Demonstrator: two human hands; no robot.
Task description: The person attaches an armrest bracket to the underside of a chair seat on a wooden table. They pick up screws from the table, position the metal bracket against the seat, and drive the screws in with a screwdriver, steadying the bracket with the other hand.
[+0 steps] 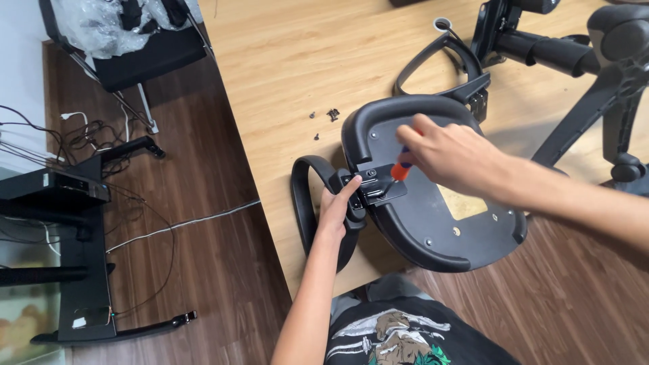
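Hands: our left hand (336, 206) is wrapped around the armrest (305, 203) at its bracket (373, 186); our right hand (451, 155) is closed on an orange-handled screwdriver (401, 167), tip at the bracket | Step: we judge we're fastening the armrest to the upturned chair seat (433, 216) on the bench (304, 74) | Next: steady, square pressure; spare screws (331, 115) lie nearby.

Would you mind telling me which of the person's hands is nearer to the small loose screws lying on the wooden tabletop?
Right. The right hand, holding a screwdriver, sits just right of the loose screws; the left hand grips the armrest farther below.
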